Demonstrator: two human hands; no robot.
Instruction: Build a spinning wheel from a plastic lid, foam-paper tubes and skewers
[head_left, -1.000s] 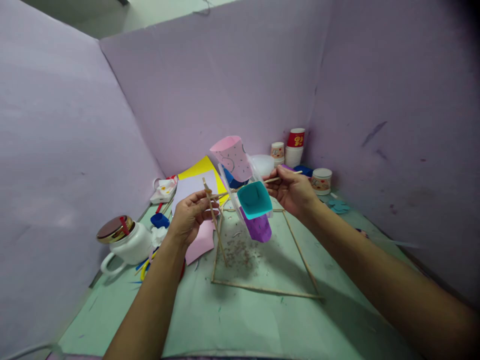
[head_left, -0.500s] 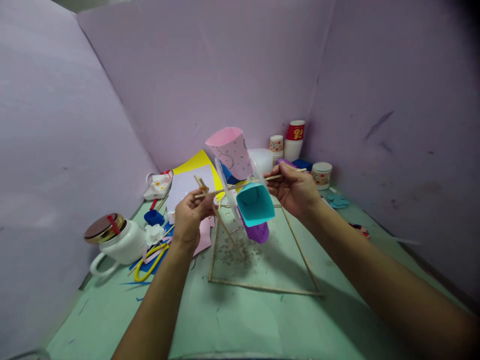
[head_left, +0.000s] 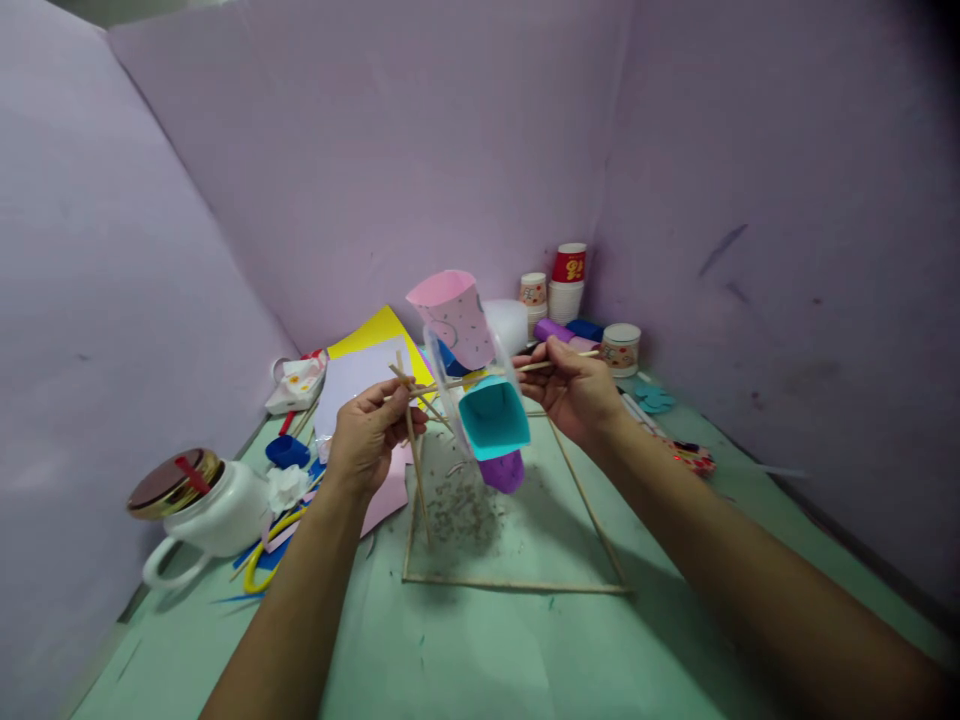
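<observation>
A wheel-like model with a pink paper cup (head_left: 455, 320), a teal cup (head_left: 495, 420) and a purple cup (head_left: 502, 472) hangs between my hands, its cups set around clear plastic sides. A thin wooden stick (head_left: 541, 364) runs through its middle. My left hand (head_left: 369, 432) pinches the stick's left end where crossed sticks (head_left: 417, 465) meet, one pointing down. On the other side, my right hand (head_left: 574, 388) has its fingers closed on the stick's right part. Below lies a square stick frame (head_left: 517, 584) on the green table.
At left stand a white teapot-like jar (head_left: 225, 510), a blue cup piece (head_left: 287, 450) and yellow tubing (head_left: 259, 570). Behind are yellow paper (head_left: 381, 330) and stacked paper cups (head_left: 566, 300). Another cup (head_left: 621, 350) and markers (head_left: 637, 412) lie right.
The view has shifted, so the surroundings sit further left. The crossed sticks at my left hand have turned, and the long one now points more steeply down. Both hands keep their hold.
</observation>
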